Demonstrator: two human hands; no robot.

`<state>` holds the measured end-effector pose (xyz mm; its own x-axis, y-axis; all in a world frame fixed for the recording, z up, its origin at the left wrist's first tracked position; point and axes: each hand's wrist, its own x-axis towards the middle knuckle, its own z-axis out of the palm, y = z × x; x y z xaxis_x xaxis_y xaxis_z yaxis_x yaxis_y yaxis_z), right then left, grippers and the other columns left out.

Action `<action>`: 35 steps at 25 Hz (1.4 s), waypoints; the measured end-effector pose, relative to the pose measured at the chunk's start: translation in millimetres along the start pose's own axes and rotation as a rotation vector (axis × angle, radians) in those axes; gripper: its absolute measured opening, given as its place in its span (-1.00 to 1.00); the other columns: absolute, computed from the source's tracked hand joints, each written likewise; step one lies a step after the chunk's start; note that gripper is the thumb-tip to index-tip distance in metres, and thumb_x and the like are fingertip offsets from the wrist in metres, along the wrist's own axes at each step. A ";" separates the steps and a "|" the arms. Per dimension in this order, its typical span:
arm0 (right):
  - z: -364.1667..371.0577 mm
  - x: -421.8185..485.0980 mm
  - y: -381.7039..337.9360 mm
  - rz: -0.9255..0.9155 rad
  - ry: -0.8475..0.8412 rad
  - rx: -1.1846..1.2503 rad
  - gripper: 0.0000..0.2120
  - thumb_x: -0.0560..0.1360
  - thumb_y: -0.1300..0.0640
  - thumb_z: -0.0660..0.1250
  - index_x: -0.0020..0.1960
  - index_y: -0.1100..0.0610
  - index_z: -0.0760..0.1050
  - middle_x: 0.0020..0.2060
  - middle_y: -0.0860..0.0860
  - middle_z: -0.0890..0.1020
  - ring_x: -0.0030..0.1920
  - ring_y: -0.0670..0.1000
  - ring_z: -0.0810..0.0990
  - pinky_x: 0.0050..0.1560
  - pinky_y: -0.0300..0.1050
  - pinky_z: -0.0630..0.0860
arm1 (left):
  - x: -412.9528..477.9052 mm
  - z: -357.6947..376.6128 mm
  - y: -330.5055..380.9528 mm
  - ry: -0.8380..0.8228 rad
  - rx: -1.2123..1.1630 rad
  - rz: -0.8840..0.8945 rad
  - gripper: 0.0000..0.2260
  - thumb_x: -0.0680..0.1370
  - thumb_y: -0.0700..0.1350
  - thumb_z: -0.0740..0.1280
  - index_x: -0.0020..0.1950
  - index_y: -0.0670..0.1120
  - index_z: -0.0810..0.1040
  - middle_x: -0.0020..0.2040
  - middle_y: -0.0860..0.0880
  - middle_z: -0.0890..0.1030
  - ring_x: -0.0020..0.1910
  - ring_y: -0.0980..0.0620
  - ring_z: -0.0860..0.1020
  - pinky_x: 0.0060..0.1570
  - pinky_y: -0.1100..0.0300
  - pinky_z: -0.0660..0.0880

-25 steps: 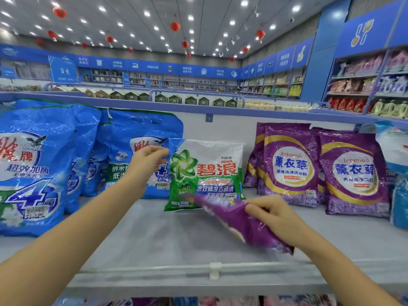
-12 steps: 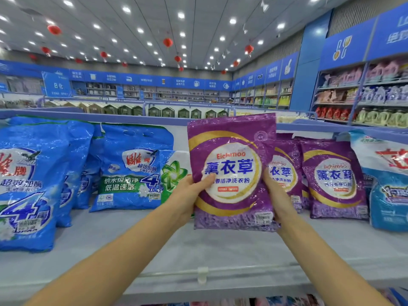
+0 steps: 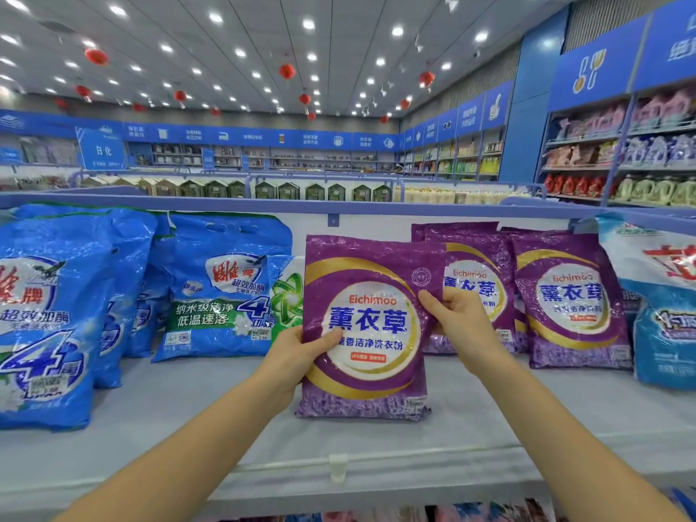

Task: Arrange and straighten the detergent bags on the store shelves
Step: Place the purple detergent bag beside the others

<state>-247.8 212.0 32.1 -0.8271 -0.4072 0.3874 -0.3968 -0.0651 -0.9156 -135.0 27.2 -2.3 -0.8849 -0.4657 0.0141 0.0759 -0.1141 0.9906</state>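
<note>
Right now both hands hold one purple bag [image 3: 365,325] of detergent upright at the middle of the grey shelf [image 3: 226,438], label facing the camera. Its lower edge appears to rest on the shelf surface, near the front. The left hand [image 3: 297,356] grips the bag's left side low down, thumb pressed flat on the front at the edge of the white circle, the other fingers hidden behind the bag. The right hand [image 3: 457,322] grips the right side higher up, thumb on the front beside the printed name and fingers curled round the edge.

Behind the held bag and partly covered by it stands a green bag [image 3: 288,295], with only its left part showing. To the left of that a blue bag [image 3: 222,292] leans against the back panel, and further left larger blue bags [image 3: 49,322] stand closer to the camera. To the right, two more purple bags [image 3: 572,299] of the same kind stand side by side at the back, the nearer one partly behind the right hand. A white and blue bag [image 3: 663,303] sits at the far right end.

A clear clip [image 3: 338,467] is fixed to the shelf's front rail below the held bag. Red lanterns [image 3: 287,71] hang from the ceiling, and wall shelves [image 3: 621,152] with other goods line the right side.
</note>
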 end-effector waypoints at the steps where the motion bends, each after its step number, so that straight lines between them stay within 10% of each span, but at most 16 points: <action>1: 1.4 -2.0 -1.9 0.003 -0.019 -0.002 -0.81 0.54 0.16 0.25 -0.19 0.17 0.58 -0.36 -0.04 0.68 -0.29 -0.01 0.62 -0.15 -0.04 0.56 | 0.4 -1.1 -0.5 0.003 -0.022 -0.029 -0.83 0.46 -0.15 0.40 0.03 -0.14 0.59 -0.10 -0.10 0.69 -0.16 -0.03 0.66 -0.17 0.14 0.61; 9: -7.9 -33.3 15.7 0.314 -0.484 -0.258 -0.81 0.47 -0.02 0.34 0.05 -0.01 0.48 -0.07 -0.08 0.66 -0.07 -0.12 0.63 -0.01 -0.13 0.57 | 1.2 2.2 -5.7 0.049 -0.192 -0.046 -0.90 0.51 -0.14 0.34 -0.02 -0.13 0.58 -0.26 -0.06 0.70 -0.32 0.01 0.66 -0.40 0.19 0.59; 20: -1.7 -29.8 31.1 0.364 -0.343 0.074 -0.84 0.53 0.09 0.28 0.03 0.11 0.57 -0.06 0.00 0.68 -0.05 -0.05 0.62 0.10 -0.11 0.50 | 7.0 4.2 -2.0 0.023 -0.240 -0.174 -0.89 0.50 -0.12 0.35 -0.03 -0.12 0.58 -0.27 -0.09 0.69 -0.19 -0.10 0.62 -0.27 0.02 0.58; 25: -10.4 -33.4 30.2 0.309 -0.081 0.078 -0.78 0.57 0.05 0.19 -0.06 0.12 0.57 -0.21 0.01 0.65 -0.26 -0.07 0.60 -0.32 -0.24 0.54 | 11.3 23.8 -3.8 -0.023 -0.231 -0.164 -0.90 0.48 -0.12 0.37 -0.06 -0.13 0.59 -0.32 -0.08 0.69 -0.36 -0.03 0.66 -0.42 0.13 0.60; 35: -116.1 -10.1 34.1 0.221 0.217 0.042 -0.69 0.55 0.11 0.25 -0.13 0.38 0.53 -0.31 0.16 0.56 -0.31 0.01 0.51 -0.37 -0.18 0.46 | 29.8 145.1 1.9 -0.067 -0.207 -0.142 -0.98 0.50 -0.16 0.36 -0.10 -0.10 0.56 -0.11 -0.07 0.65 -0.21 -0.03 0.59 -0.22 0.08 0.53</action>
<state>-299.1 319.6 9.5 -0.9590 -0.2119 0.1880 -0.1845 -0.0362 -0.9822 -228.0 140.5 19.8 -0.9212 -0.3740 -0.1073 0.0351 -0.3544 0.9344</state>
